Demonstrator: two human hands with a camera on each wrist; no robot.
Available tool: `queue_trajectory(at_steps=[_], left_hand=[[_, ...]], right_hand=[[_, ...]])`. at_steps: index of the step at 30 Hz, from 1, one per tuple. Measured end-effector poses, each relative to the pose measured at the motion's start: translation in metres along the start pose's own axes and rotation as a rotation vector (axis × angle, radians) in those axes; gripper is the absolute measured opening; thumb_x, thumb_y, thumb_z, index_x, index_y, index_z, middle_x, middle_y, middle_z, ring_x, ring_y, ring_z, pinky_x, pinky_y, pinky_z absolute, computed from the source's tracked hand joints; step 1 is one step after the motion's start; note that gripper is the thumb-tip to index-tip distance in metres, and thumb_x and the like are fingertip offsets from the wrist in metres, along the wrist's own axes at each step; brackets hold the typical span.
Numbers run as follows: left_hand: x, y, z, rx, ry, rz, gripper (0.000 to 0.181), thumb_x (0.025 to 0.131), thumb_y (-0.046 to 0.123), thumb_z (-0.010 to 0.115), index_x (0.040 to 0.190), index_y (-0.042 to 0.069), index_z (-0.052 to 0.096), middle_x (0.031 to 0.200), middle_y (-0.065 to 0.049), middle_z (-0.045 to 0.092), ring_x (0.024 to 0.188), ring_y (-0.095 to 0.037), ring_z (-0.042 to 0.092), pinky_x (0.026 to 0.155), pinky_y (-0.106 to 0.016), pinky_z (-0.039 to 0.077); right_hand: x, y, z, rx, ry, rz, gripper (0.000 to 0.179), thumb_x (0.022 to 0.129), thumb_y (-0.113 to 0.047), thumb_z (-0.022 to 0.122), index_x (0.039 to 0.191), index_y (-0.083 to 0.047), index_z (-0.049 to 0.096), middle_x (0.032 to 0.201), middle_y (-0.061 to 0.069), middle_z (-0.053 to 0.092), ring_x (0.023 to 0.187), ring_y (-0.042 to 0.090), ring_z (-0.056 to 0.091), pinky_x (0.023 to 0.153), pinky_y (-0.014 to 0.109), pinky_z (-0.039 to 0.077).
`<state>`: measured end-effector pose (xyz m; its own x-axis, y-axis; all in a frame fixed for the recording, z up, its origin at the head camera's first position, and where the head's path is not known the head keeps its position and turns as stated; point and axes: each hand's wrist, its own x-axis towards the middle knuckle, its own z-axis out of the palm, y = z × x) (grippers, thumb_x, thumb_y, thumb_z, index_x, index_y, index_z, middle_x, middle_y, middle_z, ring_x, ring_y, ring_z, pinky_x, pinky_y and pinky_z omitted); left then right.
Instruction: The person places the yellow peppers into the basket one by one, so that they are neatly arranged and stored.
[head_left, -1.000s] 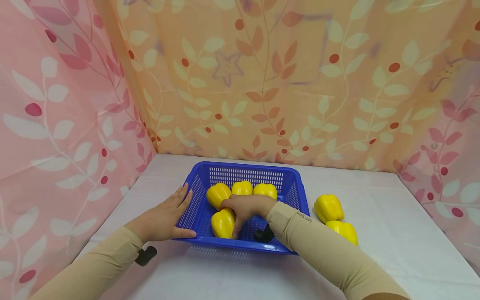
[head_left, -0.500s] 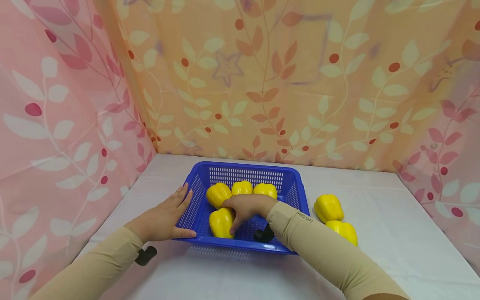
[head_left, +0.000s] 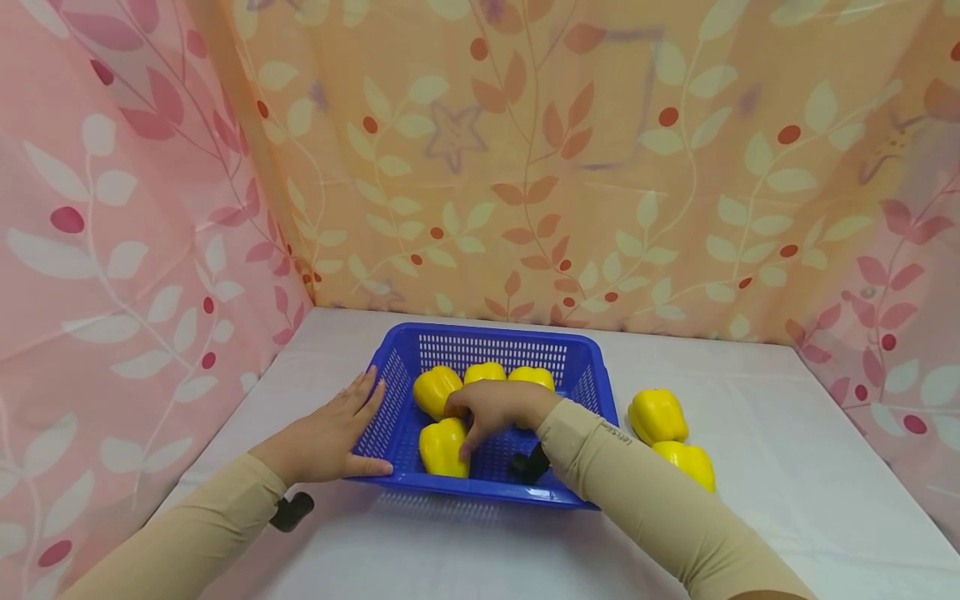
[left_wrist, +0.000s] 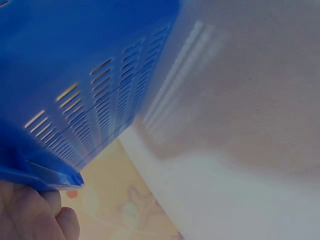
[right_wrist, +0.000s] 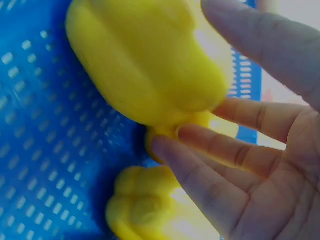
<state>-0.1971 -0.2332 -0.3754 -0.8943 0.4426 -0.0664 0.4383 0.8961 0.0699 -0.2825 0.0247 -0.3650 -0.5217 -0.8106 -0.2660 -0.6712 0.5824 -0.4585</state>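
A blue plastic basket (head_left: 517, 492) with slotted walls holds several yellow bell peppers. My left hand (head_left: 326, 435) rests on its left rim, fingers straight and spread, thumb along the front corner; in the left wrist view the fingers (left_wrist: 35, 212) touch the rim. Inside the basket, my right hand (head_left: 501, 406) is beside the front bell pepper (head_left: 442, 448). In the right wrist view its loosely spread fingers and thumb lie around one side of that pepper (right_wrist: 150, 60) without gripping it. Behind stand a left pepper (head_left: 435, 390), a middle one (head_left: 483, 372) and a right one (head_left: 534, 377), partly covered by the hand.
Two more yellow bell peppers, a rear one (head_left: 657, 415) and a front one (head_left: 686, 463), lie right of the basket on the white tabletop (head_left: 795, 467). Patterned curtains (head_left: 525, 167) enclose the back and sides. A dark wrist device (head_left: 528, 465) hangs below the right sleeve.
The front pepper has shifted slightly left inside the basket. My right hand has loosened from it and risen a little to the right. The left hand has stayed in place.
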Motion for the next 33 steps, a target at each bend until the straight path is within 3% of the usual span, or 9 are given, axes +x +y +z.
queue_trajectory(at_steps=[10,27,33], left_hand=[[-0.002,0.003,-0.004,-0.018,0.007,0.010,0.112,0.070,0.077,0.047,0.146,0.002,0.012,0.152,-0.018,-0.002,0.138,-0.036,0.006,0.107,-0.051,0.020],[-0.001,0.002,-0.003,-0.010,0.010,0.015,0.111,0.071,0.075,0.049,0.146,0.002,0.011,0.152,-0.018,-0.002,0.139,-0.035,0.004,0.108,-0.050,0.018],[-0.001,0.003,-0.004,-0.018,-0.010,0.005,0.111,0.071,0.075,0.049,0.146,0.002,0.011,0.152,-0.018,-0.002,0.139,-0.035,0.004,0.108,-0.051,0.017]], right_hand=[[-0.014,-0.003,-0.019,0.074,0.016,0.005,0.064,0.072,-0.029,0.078,0.128,-0.011,0.051,0.114,0.006,0.060,0.102,0.021,0.058,0.083,0.023,0.047],[-0.055,-0.001,-0.055,0.149,0.096,-0.013,0.059,0.076,-0.026,0.075,0.129,-0.016,0.052,0.123,0.007,0.056,0.112,0.023,0.054,0.091,0.035,0.046],[-0.075,0.003,-0.066,0.094,0.132,-0.041,0.059,0.077,-0.029,0.074,0.129,-0.015,0.051,0.120,0.004,0.057,0.109,0.021,0.055,0.092,0.037,0.046]])
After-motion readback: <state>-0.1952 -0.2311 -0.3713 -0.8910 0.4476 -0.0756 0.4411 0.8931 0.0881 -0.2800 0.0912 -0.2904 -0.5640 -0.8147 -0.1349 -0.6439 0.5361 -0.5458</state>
